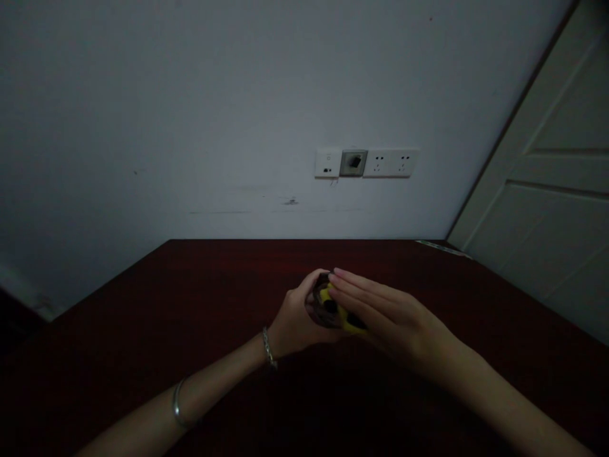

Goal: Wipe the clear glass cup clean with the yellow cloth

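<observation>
My left hand (pixel 292 324) is wrapped round a clear, round cup-like vessel (pixel 312 310), its mouth tilted toward me. A yellow thing with black patches (pixel 349 324), perhaps a cloth or sponge, is partly at the vessel's mouth and partly under my right hand (pixel 399 314). The right fingers lie together over it, their tips at the vessel's far rim. Dim light and the fingers hide most of the yellow thing, so its kind is unclear. Both hands are over a dark red-brown table (pixel 228 273).
Behind the table rises a pale wall (pixel 214 127) with a row of sockets (pixel 387 163) and a switch plate with a dark centre (pixel 353 163). At the right stands a white panelled door (pixel 547 209). A thin flat strip (pixel 442 248) lies at the table's far right edge.
</observation>
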